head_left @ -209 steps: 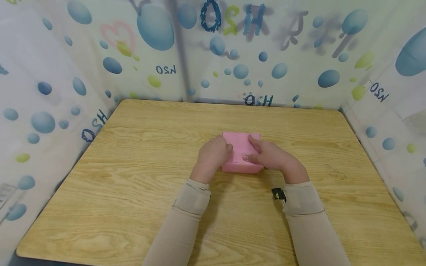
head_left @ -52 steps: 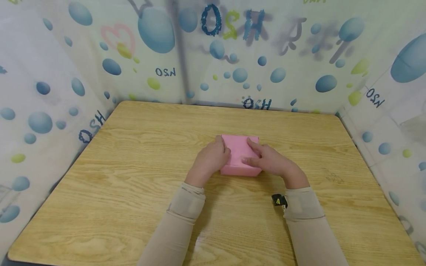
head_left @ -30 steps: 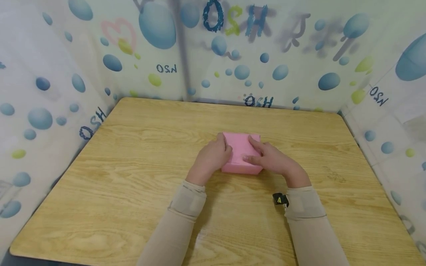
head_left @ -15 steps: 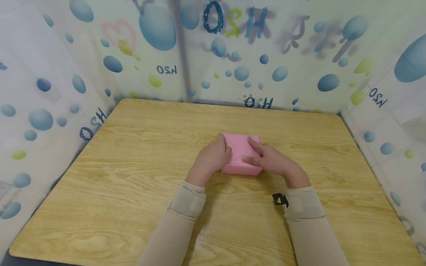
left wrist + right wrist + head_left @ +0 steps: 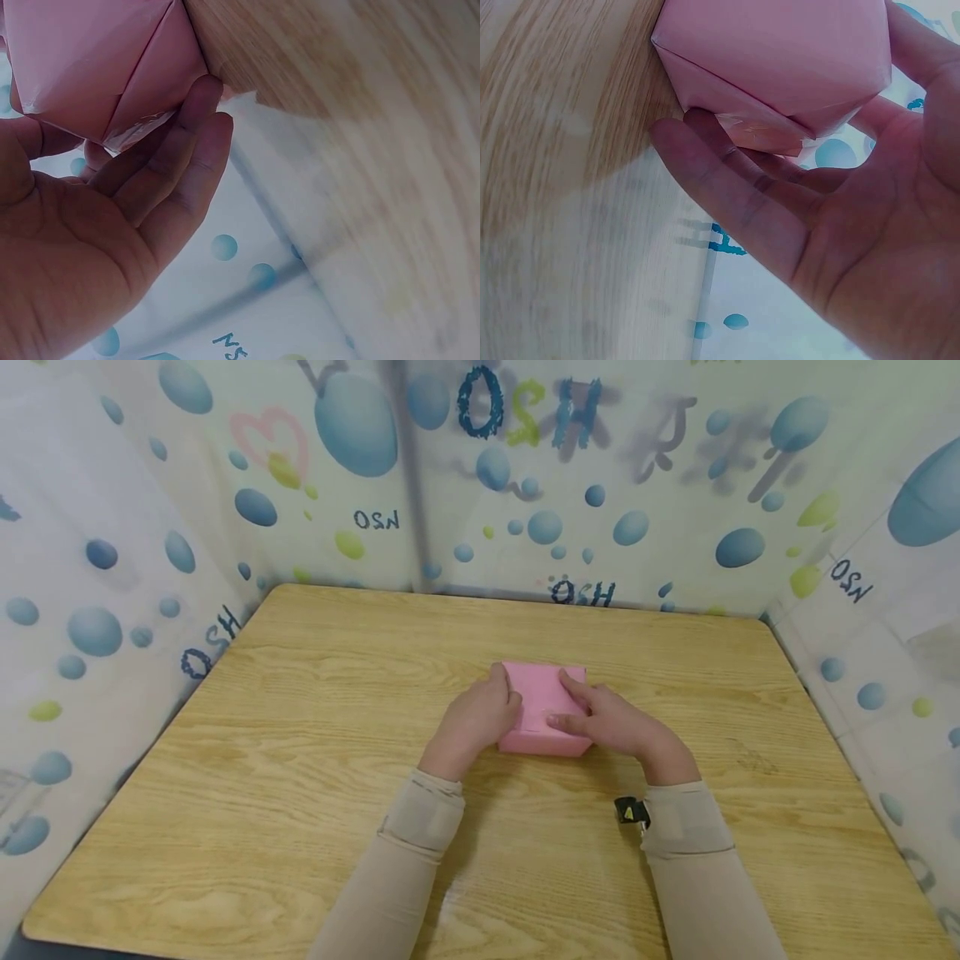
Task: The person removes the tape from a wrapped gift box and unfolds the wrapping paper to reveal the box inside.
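A box wrapped in pink paper (image 5: 537, 695) rests near the middle of the wooden table. My left hand (image 5: 474, 718) grips its left side, the thumb lying along the top edge. On the right side my right hand (image 5: 618, 718) holds it, with thumb and a finger spread over the top. The left wrist view shows the folded wrapping (image 5: 161, 71) at one end, with shiny clear tape at the fold and fingers curled along it. In the right wrist view the fingers (image 5: 727, 195) press against the other folded end, where tape also shows.
The wood-grain table (image 5: 300, 777) stretches out around both arms. A white curtain (image 5: 637, 468) with blue and green drops stands behind and at the sides. A small black device (image 5: 632, 811) hangs at my right cuff.
Both hands keep their hold on the pink box. Since the earliest frame my left forearm has shifted slightly left; the box stays almost where it was.
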`<action>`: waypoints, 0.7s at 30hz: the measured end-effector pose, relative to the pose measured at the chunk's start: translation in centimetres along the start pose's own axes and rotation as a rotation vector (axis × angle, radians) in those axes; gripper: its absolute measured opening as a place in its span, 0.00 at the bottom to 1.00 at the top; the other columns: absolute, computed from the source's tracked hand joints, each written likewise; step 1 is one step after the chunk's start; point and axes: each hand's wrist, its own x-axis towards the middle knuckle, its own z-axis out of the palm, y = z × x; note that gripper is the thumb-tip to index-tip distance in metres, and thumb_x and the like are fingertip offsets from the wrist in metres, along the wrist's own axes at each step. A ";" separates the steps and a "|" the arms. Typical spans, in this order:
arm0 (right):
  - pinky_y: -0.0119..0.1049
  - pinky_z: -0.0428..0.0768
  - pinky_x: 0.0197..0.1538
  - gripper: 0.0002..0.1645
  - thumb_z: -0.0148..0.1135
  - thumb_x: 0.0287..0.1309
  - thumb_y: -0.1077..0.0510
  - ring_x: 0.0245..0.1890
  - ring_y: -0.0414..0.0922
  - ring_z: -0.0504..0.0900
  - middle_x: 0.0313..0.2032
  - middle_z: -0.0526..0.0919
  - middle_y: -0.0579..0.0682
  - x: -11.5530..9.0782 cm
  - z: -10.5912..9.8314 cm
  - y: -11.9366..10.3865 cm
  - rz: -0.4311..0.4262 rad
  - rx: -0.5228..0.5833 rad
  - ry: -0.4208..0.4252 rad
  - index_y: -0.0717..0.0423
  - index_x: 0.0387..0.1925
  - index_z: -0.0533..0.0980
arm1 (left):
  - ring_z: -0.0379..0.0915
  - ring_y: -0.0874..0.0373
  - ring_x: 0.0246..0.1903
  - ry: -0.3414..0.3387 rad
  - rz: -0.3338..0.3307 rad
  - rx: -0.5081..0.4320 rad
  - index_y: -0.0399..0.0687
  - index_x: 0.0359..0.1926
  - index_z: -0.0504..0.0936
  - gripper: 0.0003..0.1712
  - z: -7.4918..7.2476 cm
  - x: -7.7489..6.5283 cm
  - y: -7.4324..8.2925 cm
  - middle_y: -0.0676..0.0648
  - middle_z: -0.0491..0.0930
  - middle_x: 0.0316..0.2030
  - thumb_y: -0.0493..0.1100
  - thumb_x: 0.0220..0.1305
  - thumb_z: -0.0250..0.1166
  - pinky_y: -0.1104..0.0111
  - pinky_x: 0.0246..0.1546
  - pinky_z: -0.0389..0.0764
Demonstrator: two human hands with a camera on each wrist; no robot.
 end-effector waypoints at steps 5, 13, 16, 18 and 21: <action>0.65 0.57 0.81 0.53 0.61 0.76 0.40 0.80 0.65 0.57 0.80 0.57 0.71 -0.1 0.0 -0.1 0.001 0.009 0.000 0.49 0.86 0.44 | 0.78 0.50 0.32 0.000 0.004 -0.002 0.33 0.74 0.61 0.30 0.0 0.0 -0.1 0.41 0.81 0.38 0.50 0.83 0.46 0.60 0.32 0.76; 0.65 0.59 0.81 0.53 0.61 0.75 0.39 0.79 0.64 0.59 0.79 0.58 0.72 -0.1 0.1 -0.1 0.012 0.006 0.003 0.48 0.87 0.44 | 0.76 0.52 0.30 0.000 0.016 -0.006 0.34 0.71 0.64 0.27 0.0 0.0 -0.1 0.42 0.80 0.35 0.49 0.83 0.46 0.62 0.29 0.75; 0.65 0.59 0.81 0.53 0.61 0.76 0.39 0.79 0.64 0.59 0.79 0.58 0.72 -0.1 0.1 -0.1 0.010 0.008 0.002 0.48 0.87 0.44 | 0.75 0.52 0.29 0.000 0.018 -0.006 0.35 0.69 0.64 0.26 0.0 -0.1 -0.1 0.43 0.79 0.34 0.49 0.83 0.46 0.62 0.29 0.74; 0.65 0.59 0.81 0.53 0.61 0.76 0.39 0.79 0.64 0.59 0.79 0.58 0.71 -0.1 0.1 -0.1 0.008 0.009 0.001 0.48 0.87 0.44 | 0.75 0.52 0.28 -0.001 0.019 -0.007 0.35 0.69 0.65 0.26 0.0 0.0 -0.1 0.43 0.79 0.34 0.49 0.83 0.46 0.62 0.28 0.74; 0.65 0.58 0.81 0.53 0.61 0.76 0.39 0.80 0.64 0.59 0.80 0.57 0.71 -0.2 0.0 -0.1 0.000 0.002 -0.001 0.49 0.87 0.44 | 0.76 0.52 0.29 0.000 0.019 -0.007 0.34 0.70 0.64 0.27 0.0 0.0 -0.1 0.42 0.80 0.34 0.49 0.83 0.46 0.62 0.29 0.74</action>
